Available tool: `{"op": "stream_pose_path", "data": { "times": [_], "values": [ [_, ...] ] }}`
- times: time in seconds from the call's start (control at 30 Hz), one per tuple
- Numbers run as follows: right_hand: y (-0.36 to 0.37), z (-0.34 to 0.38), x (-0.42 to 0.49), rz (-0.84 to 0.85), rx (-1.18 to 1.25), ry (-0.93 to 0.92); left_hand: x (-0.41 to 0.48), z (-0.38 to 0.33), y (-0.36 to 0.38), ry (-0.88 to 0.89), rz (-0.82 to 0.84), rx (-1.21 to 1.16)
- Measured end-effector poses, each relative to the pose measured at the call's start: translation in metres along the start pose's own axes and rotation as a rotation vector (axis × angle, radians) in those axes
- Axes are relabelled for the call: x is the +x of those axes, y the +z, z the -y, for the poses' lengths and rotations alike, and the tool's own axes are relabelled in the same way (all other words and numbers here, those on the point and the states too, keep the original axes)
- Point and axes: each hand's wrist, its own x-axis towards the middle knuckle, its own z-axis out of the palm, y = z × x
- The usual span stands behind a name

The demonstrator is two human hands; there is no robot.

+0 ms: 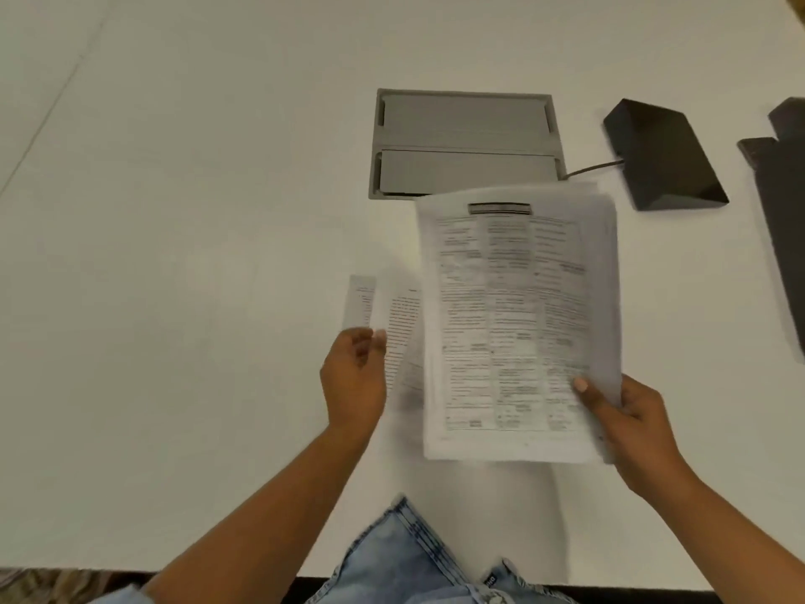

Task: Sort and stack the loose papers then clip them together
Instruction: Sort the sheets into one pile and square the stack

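My right hand (pixel 627 425) grips a stack of printed papers (pixel 518 324) at its lower right corner, thumb on top, holding it lifted and tilted above the white table (pixel 174 255). The top page shows dense text in three columns under a dark header bar. To the left, two loose printed sheets (pixel 392 324) lie on the table, partly under the stack. My left hand (pixel 355 377) hovers beside them with fingers curled and apart, touching or nearly touching their left edge; whether it holds one is unclear from blur. No clip is visible.
A grey recessed cable box (pixel 464 143) with two lids sits in the table behind the papers. A black wedge-shaped device (pixel 662 154) with a cable lies at the right, and a dark object (pixel 779 211) at the far right edge. My denim-clad leg (pixel 409 560) is at the near edge.
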Motion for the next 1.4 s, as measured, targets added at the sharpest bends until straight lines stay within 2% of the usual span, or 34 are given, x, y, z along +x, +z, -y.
{"op": "stream_pose_path", "data": {
  "times": [0.07,0.17,0.3,0.37,0.43,0.57,0.7,0.87,0.97,1.13,1.4],
  "values": [
    [-0.012,-0.008,-0.007,-0.045,0.061,0.058,-0.003,0.029,0.003,0.018,0.019,0.235],
    [-0.022,-0.017,-0.017,-0.088,0.133,0.121,-0.010,0.051,0.012,0.045,0.053,0.409],
    [-0.028,-0.017,-0.024,-0.135,0.186,0.162,-0.010,0.053,0.036,0.158,0.110,0.658],
    [-0.027,-0.016,-0.027,-0.152,0.186,0.165,-0.008,0.047,0.046,0.158,0.150,0.863],
    [-0.026,-0.016,-0.029,-0.173,0.190,0.164,-0.006,0.043,0.052,0.119,0.176,0.940],
    [-0.024,-0.013,-0.033,-0.193,0.222,0.187,0.000,0.043,0.057,-0.065,0.235,0.687],
    [-0.023,-0.012,-0.036,-0.210,0.213,0.200,0.000,0.041,0.048,-0.078,0.174,0.526],
    [-0.023,-0.015,-0.037,-0.200,0.152,0.209,-0.003,0.052,0.026,-0.122,0.052,0.541],
    [-0.022,-0.015,-0.036,-0.183,0.138,0.211,-0.004,0.052,0.020,-0.163,0.041,0.574],
    [-0.021,-0.012,-0.034,-0.168,0.115,0.201,-0.003,0.048,0.016,-0.224,-0.009,0.491],
    [-0.025,-0.014,-0.031,-0.172,0.101,0.190,0.006,0.048,0.019,-0.272,0.080,0.205]
  ]
}}
